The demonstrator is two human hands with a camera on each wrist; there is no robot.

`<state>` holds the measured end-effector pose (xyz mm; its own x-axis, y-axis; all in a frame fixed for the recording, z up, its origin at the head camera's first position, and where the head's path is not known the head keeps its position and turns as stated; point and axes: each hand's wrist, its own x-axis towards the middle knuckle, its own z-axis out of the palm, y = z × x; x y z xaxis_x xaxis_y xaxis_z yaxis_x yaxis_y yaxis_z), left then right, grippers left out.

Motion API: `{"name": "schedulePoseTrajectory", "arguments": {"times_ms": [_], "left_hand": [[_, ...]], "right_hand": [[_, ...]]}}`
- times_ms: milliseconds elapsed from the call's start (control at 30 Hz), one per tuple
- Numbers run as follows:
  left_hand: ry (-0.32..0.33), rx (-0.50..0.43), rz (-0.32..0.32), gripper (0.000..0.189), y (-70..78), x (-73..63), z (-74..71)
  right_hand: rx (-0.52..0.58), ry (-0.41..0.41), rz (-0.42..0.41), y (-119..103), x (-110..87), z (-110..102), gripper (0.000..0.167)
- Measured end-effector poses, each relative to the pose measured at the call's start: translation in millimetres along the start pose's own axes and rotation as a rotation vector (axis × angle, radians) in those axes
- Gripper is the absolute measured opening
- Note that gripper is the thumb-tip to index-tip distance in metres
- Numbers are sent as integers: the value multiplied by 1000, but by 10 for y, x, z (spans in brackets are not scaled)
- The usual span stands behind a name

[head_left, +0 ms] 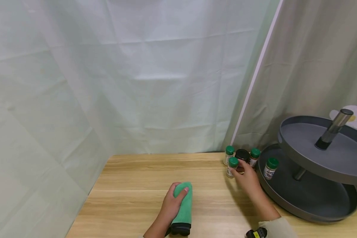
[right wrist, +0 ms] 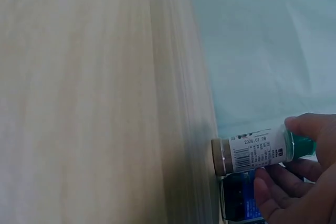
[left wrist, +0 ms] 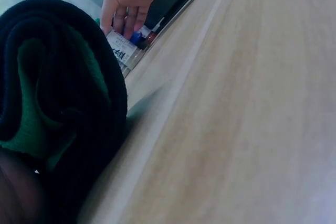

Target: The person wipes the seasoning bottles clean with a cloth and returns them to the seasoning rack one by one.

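Observation:
My left hand (head_left: 173, 202) grips a folded green cloth (head_left: 184, 206) with black edging, thumb across its top, at the front middle of the table. In the left wrist view the cloth's dark folded end (left wrist: 63, 77) fills the left side. Toward the back right, my right hand (head_left: 247, 177) pinches a small spice jar (head_left: 232, 167) with a green lid and pale label. The right wrist view shows this jar (right wrist: 257, 150) between thumb and fingers, its base at the table. Close by stand a black-lidded jar (head_left: 242, 154) and two more green-lidded jars (head_left: 229, 153) (head_left: 254, 156).
A dark grey two-tier round rack (head_left: 309, 211) stands at the right, with a metal post (head_left: 334, 129). On its lower tier, near the left rim, is another green-lidded jar (head_left: 270, 169). Pale curtains (head_left: 166, 82) hang behind the wooden table (head_left: 131, 198).

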<state>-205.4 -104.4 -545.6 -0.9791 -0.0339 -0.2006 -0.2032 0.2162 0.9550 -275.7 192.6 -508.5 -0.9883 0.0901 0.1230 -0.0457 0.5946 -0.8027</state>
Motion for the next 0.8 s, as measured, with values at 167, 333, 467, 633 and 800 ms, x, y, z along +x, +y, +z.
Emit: {"name": "schedulePoseTrajectory", "arguments": {"times_ms": [167, 333, 467, 633, 800], "left_hand": [[0, -2, -3, 56, -4, -4, 13], [-7, -10, 0, 55, 8, 5, 16], [-17, -27, -8, 56, 12, 24, 17], [-31, -66, -23, 57, 59, 19, 15], [-40, -106, -15, 58, 184, -3, -8]], "right_hand": [[3, 0, -20, 5, -4, 12, 50], [35, -12, -25, 2, -6, 14, 46], [43, -28, -14, 12, -4, 10, 45], [54, -47, 2, 14, -32, 1, 46], [117, -36, -11, -67, -69, -15, 46]]}}
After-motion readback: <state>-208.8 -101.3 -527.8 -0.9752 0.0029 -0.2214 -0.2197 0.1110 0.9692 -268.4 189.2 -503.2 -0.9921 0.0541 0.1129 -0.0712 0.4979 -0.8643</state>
